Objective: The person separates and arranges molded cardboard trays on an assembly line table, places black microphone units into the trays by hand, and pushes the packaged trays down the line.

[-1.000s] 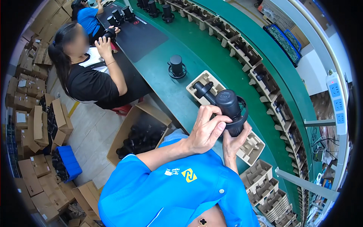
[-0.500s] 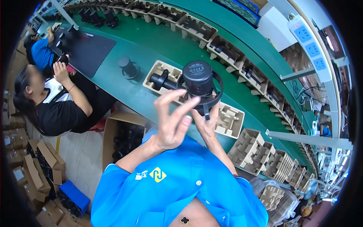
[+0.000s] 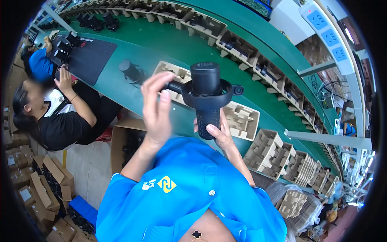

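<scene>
My right hand (image 3: 221,132) is wrapped round the lower, perforated part of a black microphone (image 3: 206,80), held upright above the bench. A black ring mount (image 3: 207,99) encircles its middle, with a small hinged joint sticking out on the right. To the left of it my left hand (image 3: 156,111) is raised, fingers stretched out and apart, holding nothing. Behind both hands lies a beige moulded pulp tray (image 3: 246,125); a black cylindrical part (image 3: 175,86) rests in its left portion. Another black microphone (image 3: 131,70) in a ring mount stands on the green bench, left of the tray.
A row of pulp trays (image 3: 203,26) holding black parts runs along the far side. Stacked trays (image 3: 264,155) stand at right. An open carton (image 3: 121,141) of black items is at lower left. Two co-workers sit left by a dark mat (image 3: 96,56). A power strip (image 3: 328,36) hangs upper right.
The microphone has tipped in my right hand, so its side and perforated lower part now show instead of its end face. My left hand has moved left, away from it.
</scene>
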`<state>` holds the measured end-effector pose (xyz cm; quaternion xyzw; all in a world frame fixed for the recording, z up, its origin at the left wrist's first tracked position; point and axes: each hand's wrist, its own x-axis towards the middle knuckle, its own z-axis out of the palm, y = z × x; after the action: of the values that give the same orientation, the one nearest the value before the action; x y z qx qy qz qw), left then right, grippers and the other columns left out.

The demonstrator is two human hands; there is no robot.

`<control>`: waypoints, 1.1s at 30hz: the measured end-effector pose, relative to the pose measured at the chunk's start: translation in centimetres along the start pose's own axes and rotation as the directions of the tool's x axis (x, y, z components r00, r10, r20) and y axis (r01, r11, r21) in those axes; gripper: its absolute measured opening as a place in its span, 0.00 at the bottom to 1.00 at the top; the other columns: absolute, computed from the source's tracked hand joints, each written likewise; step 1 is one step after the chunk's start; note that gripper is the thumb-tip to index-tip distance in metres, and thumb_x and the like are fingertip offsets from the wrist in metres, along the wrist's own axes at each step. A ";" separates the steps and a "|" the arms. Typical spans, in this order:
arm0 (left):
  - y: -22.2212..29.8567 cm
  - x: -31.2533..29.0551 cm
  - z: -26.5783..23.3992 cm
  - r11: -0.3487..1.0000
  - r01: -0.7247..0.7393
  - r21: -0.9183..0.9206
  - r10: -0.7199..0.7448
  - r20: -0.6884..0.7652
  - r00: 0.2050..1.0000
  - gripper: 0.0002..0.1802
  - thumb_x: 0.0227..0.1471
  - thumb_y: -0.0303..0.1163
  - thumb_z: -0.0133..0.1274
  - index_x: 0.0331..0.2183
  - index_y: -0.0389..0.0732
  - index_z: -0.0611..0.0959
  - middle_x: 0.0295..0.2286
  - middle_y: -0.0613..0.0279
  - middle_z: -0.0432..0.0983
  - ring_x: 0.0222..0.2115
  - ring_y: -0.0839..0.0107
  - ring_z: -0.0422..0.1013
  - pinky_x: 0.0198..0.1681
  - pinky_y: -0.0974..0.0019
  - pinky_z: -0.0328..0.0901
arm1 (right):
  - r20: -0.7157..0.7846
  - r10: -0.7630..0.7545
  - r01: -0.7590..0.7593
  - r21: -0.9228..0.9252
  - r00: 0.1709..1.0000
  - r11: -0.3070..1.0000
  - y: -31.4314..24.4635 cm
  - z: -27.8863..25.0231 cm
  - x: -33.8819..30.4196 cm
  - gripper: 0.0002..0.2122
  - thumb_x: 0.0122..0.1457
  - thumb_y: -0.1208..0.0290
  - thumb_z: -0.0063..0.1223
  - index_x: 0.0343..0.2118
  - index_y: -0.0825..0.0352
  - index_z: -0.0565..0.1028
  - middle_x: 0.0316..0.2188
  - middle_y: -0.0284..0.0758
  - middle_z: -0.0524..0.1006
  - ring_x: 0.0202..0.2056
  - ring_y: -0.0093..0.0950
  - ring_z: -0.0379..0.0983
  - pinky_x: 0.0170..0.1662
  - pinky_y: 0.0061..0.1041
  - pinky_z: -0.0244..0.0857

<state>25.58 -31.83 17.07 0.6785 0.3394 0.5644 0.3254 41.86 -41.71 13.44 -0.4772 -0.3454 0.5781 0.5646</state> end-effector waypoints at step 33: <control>-20.9 -6.2 3.8 0.331 0.911 -0.247 -0.935 0.042 0.351 0.40 0.54 0.38 0.54 0.59 0.46 0.48 0.52 0.47 0.62 0.43 0.55 0.73 0.38 0.53 0.74 | -0.209 -0.379 -0.171 -0.976 0.902 0.131 4.8 -17.2 -6.3 0.34 0.47 0.65 0.64 0.59 0.61 0.63 0.52 0.44 0.64 0.53 0.44 0.59 0.55 0.41 0.53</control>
<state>26.51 -25.55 -4.14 0.2924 0.6139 0.3500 0.6443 55.90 -50.89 4.68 -0.8110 -0.5440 0.0504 0.2093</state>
